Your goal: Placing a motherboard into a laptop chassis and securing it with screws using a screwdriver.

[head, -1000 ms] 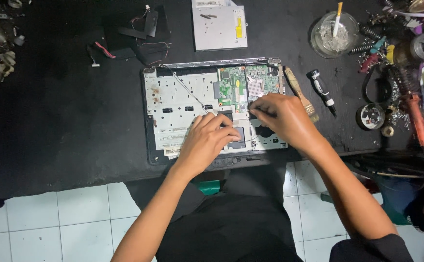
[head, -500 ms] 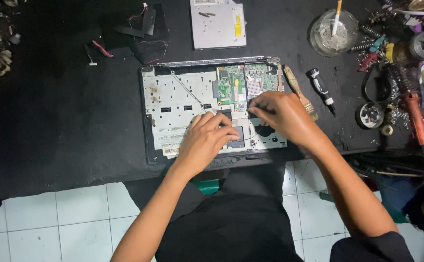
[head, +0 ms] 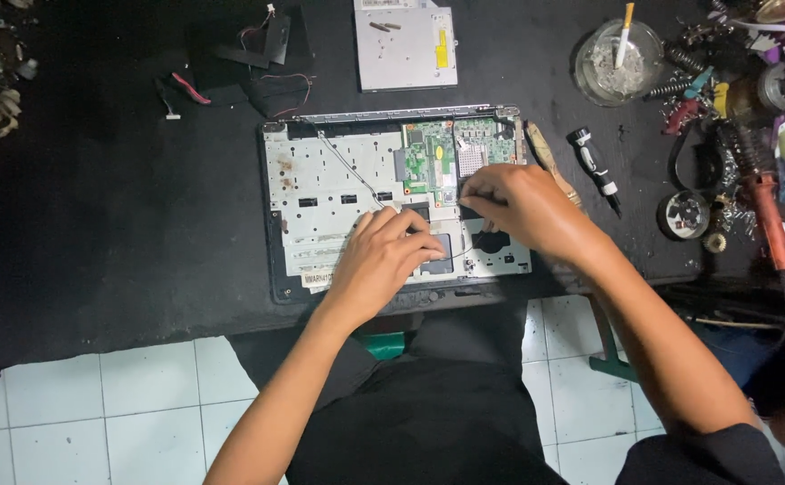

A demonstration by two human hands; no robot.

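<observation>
An opened laptop base (head: pixel 320 184) lies on the black worktable, its silver inner frame and green circuit board (head: pixel 430 162) exposed. My left hand (head: pixel 383 256) rests on the frame's lower middle, fingers curled down onto it. My right hand (head: pixel 518 207) sits just right of it, fingertips pinched near a thin black wire (head: pixel 356 175) that crosses the frame; whether the wire is gripped I cannot tell.
A silver optical drive (head: pixel 406 45) lies behind the laptop. A brush (head: pixel 549 157) and a black screwdriver (head: pixel 594 171) lie to its right. A glass ashtray (head: pixel 617 58) holds a cigarette. Tools and parts crowd the right edge (head: pixel 733 99). Black parts with wires (head: pixel 258 58) lie at back left.
Both hands stay on the laptop frame with only slight finger shifts. The view has moved a little.
</observation>
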